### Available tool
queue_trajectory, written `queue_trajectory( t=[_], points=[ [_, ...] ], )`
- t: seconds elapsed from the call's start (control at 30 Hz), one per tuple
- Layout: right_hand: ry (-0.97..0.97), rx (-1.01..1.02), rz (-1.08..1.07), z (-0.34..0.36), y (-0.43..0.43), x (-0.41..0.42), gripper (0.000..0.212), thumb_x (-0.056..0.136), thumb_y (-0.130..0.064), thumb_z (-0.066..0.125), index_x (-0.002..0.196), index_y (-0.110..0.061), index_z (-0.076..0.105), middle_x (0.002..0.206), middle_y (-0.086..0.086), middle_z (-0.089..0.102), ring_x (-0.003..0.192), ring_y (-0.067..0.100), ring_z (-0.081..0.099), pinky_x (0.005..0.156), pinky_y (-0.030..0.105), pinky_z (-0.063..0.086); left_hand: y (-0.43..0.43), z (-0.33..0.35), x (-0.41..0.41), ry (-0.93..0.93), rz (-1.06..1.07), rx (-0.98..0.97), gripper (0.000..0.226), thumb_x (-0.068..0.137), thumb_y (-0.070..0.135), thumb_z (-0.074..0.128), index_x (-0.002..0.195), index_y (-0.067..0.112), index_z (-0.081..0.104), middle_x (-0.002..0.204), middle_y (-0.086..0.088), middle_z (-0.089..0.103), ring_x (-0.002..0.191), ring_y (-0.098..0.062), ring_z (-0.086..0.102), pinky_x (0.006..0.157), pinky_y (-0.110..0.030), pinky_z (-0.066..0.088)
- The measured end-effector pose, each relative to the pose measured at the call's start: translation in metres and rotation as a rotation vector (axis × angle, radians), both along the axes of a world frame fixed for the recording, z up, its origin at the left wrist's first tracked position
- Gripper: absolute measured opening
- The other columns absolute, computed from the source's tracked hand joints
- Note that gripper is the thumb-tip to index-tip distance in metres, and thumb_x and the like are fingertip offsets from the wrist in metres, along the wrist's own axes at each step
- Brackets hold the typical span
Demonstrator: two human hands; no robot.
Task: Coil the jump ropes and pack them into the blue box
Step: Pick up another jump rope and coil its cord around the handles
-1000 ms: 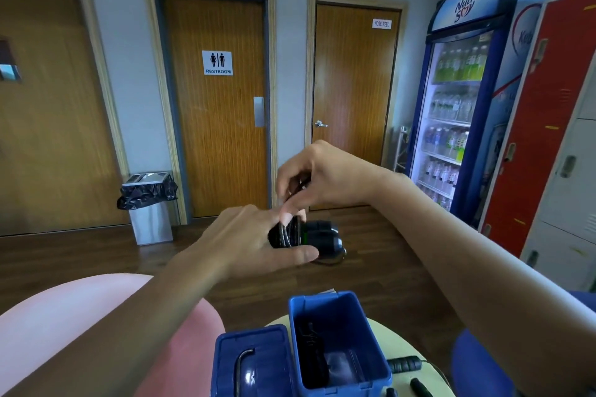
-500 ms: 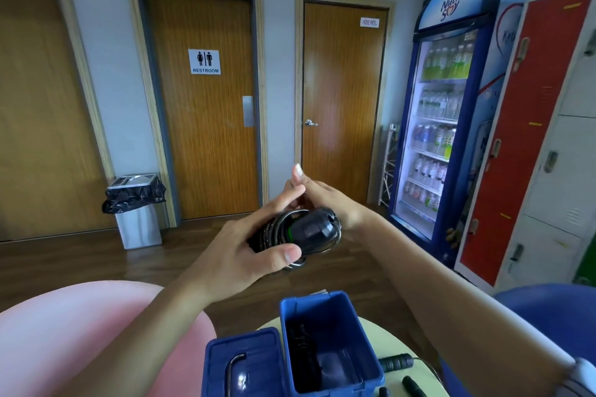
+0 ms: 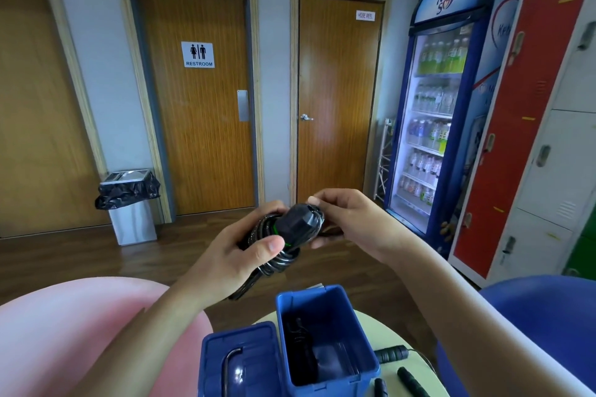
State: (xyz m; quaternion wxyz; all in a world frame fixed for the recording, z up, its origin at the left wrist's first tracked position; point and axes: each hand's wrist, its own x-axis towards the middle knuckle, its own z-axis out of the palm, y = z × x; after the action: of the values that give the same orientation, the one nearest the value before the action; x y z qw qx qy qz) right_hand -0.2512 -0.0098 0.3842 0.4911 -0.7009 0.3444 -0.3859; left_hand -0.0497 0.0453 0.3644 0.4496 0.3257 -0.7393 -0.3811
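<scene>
A black jump rope (image 3: 292, 229), coiled around its handles with a green ring showing, is held up in the air above the blue box (image 3: 361, 354). My left hand (image 3: 238, 255) grips the bundle from the left, thumb across the coils. My right hand (image 3: 351, 222) pinches the rope at the bundle's right end. The open blue box stands on the pale round table (image 3: 416, 377); something dark, probably another rope, lies inside it. Loose black rope handles (image 3: 392, 356) lie on the table to the box's right.
The box's blue lid (image 3: 238, 361) with a metal handle lies left of the box. A pink chair (image 3: 71, 332) is at the lower left, a blue chair (image 3: 532, 309) at the right. Beyond are wooden doors, a lined bin (image 3: 129, 203), a drinks fridge (image 3: 442, 106) and lockers.
The bundle has turned so its round handle end faces me. My right hand came down from above the bundle to its right end. My left thumb still lies across the coils.
</scene>
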Motion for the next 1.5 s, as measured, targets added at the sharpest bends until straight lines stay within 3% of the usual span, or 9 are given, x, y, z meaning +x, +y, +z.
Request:
queue_trajectory(
  t=[0.13, 0.3, 0.57, 0.77, 0.87, 0.93, 1.07, 1.27, 1.5],
  points=[
    [0.027, 0.077, 0.033, 0.008, 0.006, -0.005, 0.044, 0.080, -0.046, 0.054, 0.092, -0.005, 0.061, 0.082, 0.011, 0.068, 0.078, 0.024, 0.066, 0.079, 0.035, 0.057, 0.000, -0.002, -0.002, -0.021, 0.003, -0.021, 0.040, 0.066, 0.069, 0.065, 0.103, 0.058, 0.059, 0.101, 0.021, 0.067, 0.089, -0.001, 0.066, 0.068, -0.013, 0.049],
    [0.046, 0.087, -0.040, 0.010, 0.011, -0.007, 0.016, 0.084, -0.025, 0.064, 0.080, -0.010, 0.059, 0.072, 0.001, 0.067, 0.067, 0.010, 0.066, 0.069, 0.026, 0.055, -0.004, -0.015, 0.000, -0.054, 0.035, -0.021, 0.047, 0.070, 0.061, 0.064, 0.116, 0.052, 0.057, 0.121, 0.019, 0.062, 0.112, -0.008, 0.061, 0.083, -0.018, 0.049],
    [-0.023, 0.031, -0.202, 0.006, 0.024, -0.001, 0.019, 0.089, -0.015, 0.063, 0.072, -0.012, 0.055, 0.072, 0.002, 0.065, 0.062, 0.007, 0.067, 0.064, 0.027, 0.057, -0.001, -0.017, -0.001, -0.051, 0.063, -0.029, 0.046, 0.067, 0.067, 0.063, 0.111, 0.059, 0.058, 0.112, 0.019, 0.067, 0.106, -0.004, 0.063, 0.078, -0.013, 0.048],
    [-0.049, 0.152, -0.209, 0.005, 0.032, 0.001, 0.022, 0.087, -0.020, 0.067, 0.072, -0.012, 0.052, 0.072, 0.008, 0.070, 0.072, 0.020, 0.069, 0.092, 0.049, 0.053, 0.002, -0.019, 0.001, -0.003, 0.074, -0.025, 0.043, 0.065, 0.066, 0.066, 0.107, 0.059, 0.059, 0.109, 0.021, 0.067, 0.102, -0.003, 0.064, 0.070, -0.014, 0.051],
    [-0.116, 0.207, -0.228, 0.001, 0.035, 0.003, 0.020, 0.087, -0.019, 0.066, 0.073, -0.010, 0.055, 0.064, 0.006, 0.069, 0.060, 0.014, 0.067, 0.095, 0.050, 0.051, 0.003, -0.020, 0.000, 0.001, 0.088, -0.038, 0.036, 0.068, 0.056, 0.062, 0.104, 0.059, 0.060, 0.108, 0.022, 0.066, 0.102, -0.001, 0.063, 0.071, -0.011, 0.050],
    [-0.150, 0.248, -0.211, -0.002, 0.037, 0.002, 0.015, 0.087, -0.019, 0.066, 0.081, -0.006, 0.061, 0.078, 0.013, 0.072, 0.071, 0.019, 0.070, 0.095, 0.047, 0.052, 0.004, -0.022, -0.001, -0.002, 0.097, -0.041, 0.034, 0.069, 0.052, 0.059, 0.103, 0.059, 0.060, 0.107, 0.023, 0.066, 0.101, 0.001, 0.063, 0.071, -0.010, 0.049],
    [-0.224, 0.346, -0.156, -0.009, 0.042, 0.003, 0.023, 0.090, -0.019, 0.062, 0.097, 0.002, 0.067, 0.094, 0.016, 0.072, 0.082, 0.020, 0.069, 0.089, 0.038, 0.056, 0.003, -0.026, -0.001, -0.011, 0.135, -0.043, 0.035, 0.067, 0.056, 0.059, 0.102, 0.062, 0.059, 0.105, 0.026, 0.065, 0.099, 0.002, 0.062, 0.071, -0.011, 0.049],
    [-0.463, 0.386, -0.154, -0.017, 0.048, 0.009, 0.020, 0.092, -0.006, 0.052, 0.077, -0.004, 0.064, 0.070, 0.004, 0.070, 0.064, 0.008, 0.067, 0.063, 0.022, 0.057, 0.002, -0.028, -0.004, 0.027, 0.152, -0.066, 0.036, 0.066, 0.056, 0.062, 0.102, 0.059, 0.060, 0.107, 0.023, 0.066, 0.102, -0.001, 0.063, 0.072, -0.011, 0.049],
    [-0.588, 0.372, -0.185, -0.036, 0.055, 0.020, 0.023, 0.092, -0.009, 0.050, 0.083, -0.001, 0.071, 0.065, 0.005, 0.059, 0.058, 0.010, 0.056, 0.060, 0.022, 0.050, 0.005, -0.034, -0.008, 0.060, 0.172, -0.045, 0.034, 0.066, 0.055, 0.059, 0.100, 0.057, 0.062, 0.099, 0.020, 0.069, 0.083, -0.003, 0.067, 0.060, -0.019, 0.052]
  ],
)
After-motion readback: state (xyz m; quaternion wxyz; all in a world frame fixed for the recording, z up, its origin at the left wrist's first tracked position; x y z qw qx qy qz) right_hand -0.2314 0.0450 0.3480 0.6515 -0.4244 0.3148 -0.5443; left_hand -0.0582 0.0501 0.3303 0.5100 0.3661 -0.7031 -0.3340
